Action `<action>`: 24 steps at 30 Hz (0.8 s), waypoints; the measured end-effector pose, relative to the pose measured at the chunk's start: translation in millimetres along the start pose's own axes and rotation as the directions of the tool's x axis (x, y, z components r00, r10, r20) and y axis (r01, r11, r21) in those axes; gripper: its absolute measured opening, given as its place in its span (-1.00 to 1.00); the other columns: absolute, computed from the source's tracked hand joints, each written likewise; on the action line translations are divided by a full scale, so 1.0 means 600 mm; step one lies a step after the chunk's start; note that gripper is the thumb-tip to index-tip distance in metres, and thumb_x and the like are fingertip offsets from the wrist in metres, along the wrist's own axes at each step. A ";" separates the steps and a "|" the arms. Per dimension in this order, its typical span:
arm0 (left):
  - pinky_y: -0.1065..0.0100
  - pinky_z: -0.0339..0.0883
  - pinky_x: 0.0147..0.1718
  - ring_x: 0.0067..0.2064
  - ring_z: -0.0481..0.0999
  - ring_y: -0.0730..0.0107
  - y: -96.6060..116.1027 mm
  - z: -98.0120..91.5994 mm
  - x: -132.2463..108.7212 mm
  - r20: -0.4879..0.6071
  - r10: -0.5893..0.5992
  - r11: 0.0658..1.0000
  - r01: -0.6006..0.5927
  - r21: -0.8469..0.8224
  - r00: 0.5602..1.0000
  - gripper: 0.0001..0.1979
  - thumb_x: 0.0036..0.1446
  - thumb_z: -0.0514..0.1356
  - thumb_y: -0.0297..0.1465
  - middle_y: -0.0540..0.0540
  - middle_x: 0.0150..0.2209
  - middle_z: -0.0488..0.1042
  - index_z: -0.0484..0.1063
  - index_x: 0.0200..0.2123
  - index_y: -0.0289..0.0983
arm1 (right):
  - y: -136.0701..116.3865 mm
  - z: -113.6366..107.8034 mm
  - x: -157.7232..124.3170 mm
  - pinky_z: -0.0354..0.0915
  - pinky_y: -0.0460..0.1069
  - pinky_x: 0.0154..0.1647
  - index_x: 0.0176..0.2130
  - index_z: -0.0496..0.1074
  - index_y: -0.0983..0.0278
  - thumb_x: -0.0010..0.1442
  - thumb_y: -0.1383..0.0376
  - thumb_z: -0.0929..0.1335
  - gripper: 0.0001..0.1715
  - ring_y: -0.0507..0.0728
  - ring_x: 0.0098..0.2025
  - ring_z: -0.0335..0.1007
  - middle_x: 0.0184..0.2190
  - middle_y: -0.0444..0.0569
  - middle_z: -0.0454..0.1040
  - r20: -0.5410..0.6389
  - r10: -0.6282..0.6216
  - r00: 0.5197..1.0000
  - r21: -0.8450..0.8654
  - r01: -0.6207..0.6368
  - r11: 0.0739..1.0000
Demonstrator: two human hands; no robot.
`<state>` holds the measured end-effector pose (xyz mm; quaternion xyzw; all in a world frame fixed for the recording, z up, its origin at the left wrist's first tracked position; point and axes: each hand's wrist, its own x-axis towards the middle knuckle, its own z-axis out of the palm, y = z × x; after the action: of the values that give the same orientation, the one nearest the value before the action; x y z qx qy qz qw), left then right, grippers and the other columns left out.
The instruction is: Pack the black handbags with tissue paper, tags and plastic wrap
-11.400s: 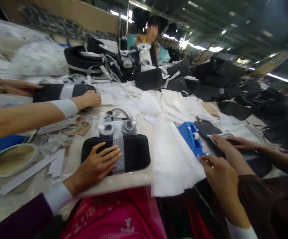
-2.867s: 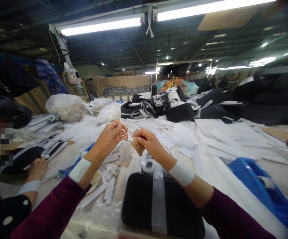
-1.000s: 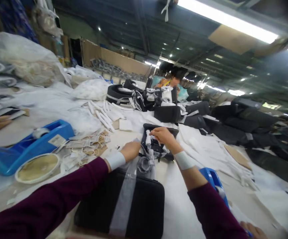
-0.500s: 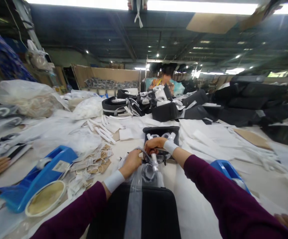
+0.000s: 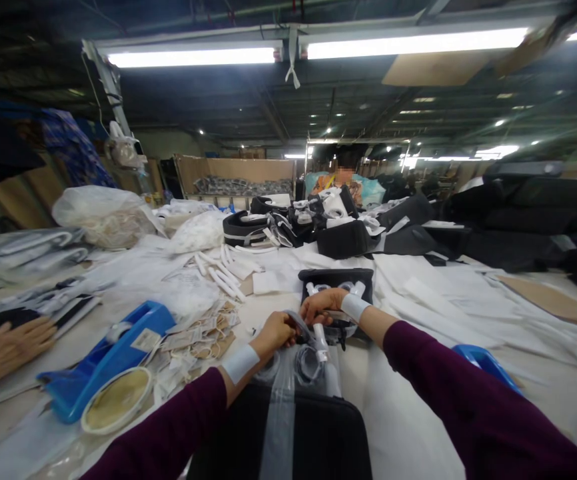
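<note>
- Head view: two black cases in line, the near case (image 5: 328, 433) at the bottom edge with one translucent band (image 5: 279, 433) across it, the far case (image 5: 337, 275) just beyond, partly hidden by the right arm.
- One curved grey strap (image 5: 302, 325), just beyond the near case, between both hands.
- One left hand (image 5: 278, 330), just beyond the near case, fingers bent inward at the grey strap; cannot tell whether gripping or merely touching.
- One right hand (image 5: 322, 307), between near and far cases, fingertips pointing down beside the grey strap; cannot tell whether pinching anything.
- Two white wrist bands (image 5: 238, 362) and two purple sleeves (image 5: 178, 427), one of each per arm.
- Two wrapped coils (image 5: 308, 365) at the back of the near case, one partly behind the left wrist.
- Two blue dispensers (image 5: 93, 373): one left of the near case, one to its right beyond the sleeve.
- One round yellowish piece (image 5: 118, 400), white-rimmed, left of the near case.
- Many tags (image 5: 218, 343), too jumbled for a count, left of and beyond the near case.
- Several white tubes (image 5: 226, 283), overlapping, farther beyond.
- One co-worker's hand (image 5: 18, 343), far left of the near case.
- One black heap (image 5: 341, 240), well beyond the near case.
</note>
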<state>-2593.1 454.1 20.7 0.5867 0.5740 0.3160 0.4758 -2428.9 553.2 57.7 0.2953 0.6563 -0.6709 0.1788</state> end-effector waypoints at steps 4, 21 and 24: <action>0.45 0.24 -0.62 -0.62 0.39 0.46 0.001 0.002 -0.001 -0.008 0.007 0.997 -0.006 0.070 1.000 -0.88 -0.10 0.15 -0.57 -0.04 -0.60 0.45 0.50 -0.49 -0.36 | -0.002 0.002 -0.002 -0.04 -0.15 -0.73 -0.26 0.52 0.36 -0.05 0.36 0.38 -0.73 -0.07 -0.74 -0.11 -0.79 -0.31 0.12 -0.022 -0.002 1.000 0.020 0.002 1.000; 0.35 0.24 -0.25 -0.34 0.39 0.35 0.027 -0.009 -0.050 -0.118 0.213 0.976 -0.216 -0.015 0.970 -0.94 -0.13 0.23 -0.45 -0.02 -0.48 0.41 0.39 -0.57 -0.29 | 0.046 0.022 -0.040 0.39 -0.06 -0.30 -0.24 0.44 0.39 0.23 0.29 0.31 -0.81 -0.03 -0.47 0.31 -0.50 -0.11 0.37 -0.515 -0.253 0.819 0.355 0.472 0.807; 0.36 0.30 -0.21 -0.31 0.46 0.37 0.024 0.003 -0.049 -0.135 0.176 0.944 -0.206 -0.258 0.975 -0.91 -0.08 0.21 -0.39 -0.05 -0.43 0.46 0.38 -0.50 -0.30 | 0.045 0.041 -0.046 0.36 -0.01 -0.06 -0.11 0.43 0.39 0.05 0.52 0.33 -0.65 -0.04 -0.40 0.36 -0.48 -0.15 0.37 -0.555 -0.340 0.759 0.377 0.594 0.711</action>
<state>-2590.1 426.7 38.3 0.5509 0.4912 0.4678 0.4861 -2394.9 522.7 53.1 0.2968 0.5200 -0.7620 -0.2466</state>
